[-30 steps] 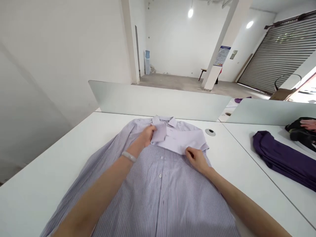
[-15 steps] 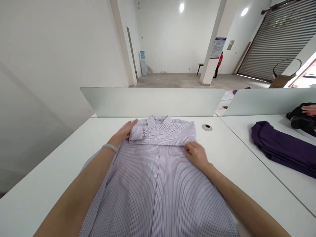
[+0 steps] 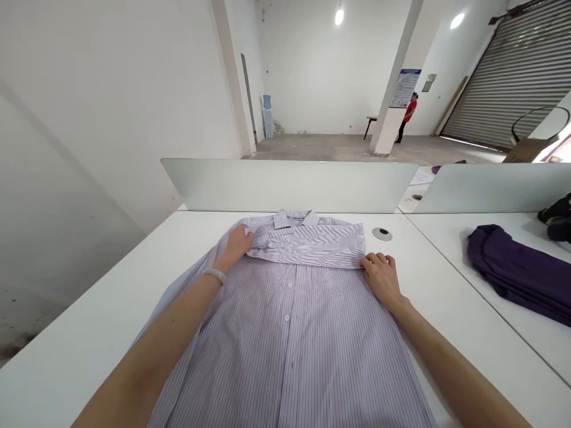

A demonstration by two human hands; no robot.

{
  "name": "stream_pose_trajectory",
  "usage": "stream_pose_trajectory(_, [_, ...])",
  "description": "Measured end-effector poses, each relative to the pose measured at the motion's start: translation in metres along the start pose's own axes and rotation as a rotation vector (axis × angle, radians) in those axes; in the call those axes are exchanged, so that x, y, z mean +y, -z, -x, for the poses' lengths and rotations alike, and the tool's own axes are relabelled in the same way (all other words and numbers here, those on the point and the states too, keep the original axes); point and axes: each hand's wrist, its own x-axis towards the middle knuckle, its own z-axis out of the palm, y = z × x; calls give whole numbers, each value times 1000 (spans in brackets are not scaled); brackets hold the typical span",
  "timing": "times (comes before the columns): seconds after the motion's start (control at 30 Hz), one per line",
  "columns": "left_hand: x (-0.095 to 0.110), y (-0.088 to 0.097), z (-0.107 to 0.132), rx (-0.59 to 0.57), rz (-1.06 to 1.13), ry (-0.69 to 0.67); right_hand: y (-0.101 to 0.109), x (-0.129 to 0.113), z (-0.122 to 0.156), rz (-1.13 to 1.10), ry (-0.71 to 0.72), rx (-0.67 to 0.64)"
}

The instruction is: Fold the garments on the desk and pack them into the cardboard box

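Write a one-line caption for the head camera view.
Left hand rests on the folded sleeve of a striped shirt, right hand beside its fold, on a white table.

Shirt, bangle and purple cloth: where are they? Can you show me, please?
The striped shirt point(image 3: 285, 333): head view, on its front, just below a button.
The pale bangle point(image 3: 215, 275): head view, on the top of the band.
The purple folded cloth point(image 3: 513, 273): head view, on the middle of its top.
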Motion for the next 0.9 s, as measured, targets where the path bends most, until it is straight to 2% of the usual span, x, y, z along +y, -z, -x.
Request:
stream_pose_trajectory(0.13, [-17, 26, -15, 59, 248, 208, 0, 3, -1, -26, -18, -3])
stream_pose_trajectory(0.23, [-28, 38, -20, 11, 395, 321, 2, 5, 0, -54, 1, 0])
stream_pose_trajectory(0.37, [-34, 43, -23, -47, 498, 399, 4, 4, 1, -37, -54, -20])
stream_pose_trajectory(0.53, [-34, 45, -29, -38, 494, 418, 5, 3, 1, -57, -49, -40])
stream_pose_trajectory(0.73, [-29, 34, -41, -41, 404, 298, 9, 5, -1, -43, -154, -54])
stream_pose_trajectory(0.9, [-34, 25, -43, -18, 202, 296, 12, 11, -1, -53, -231, -127])
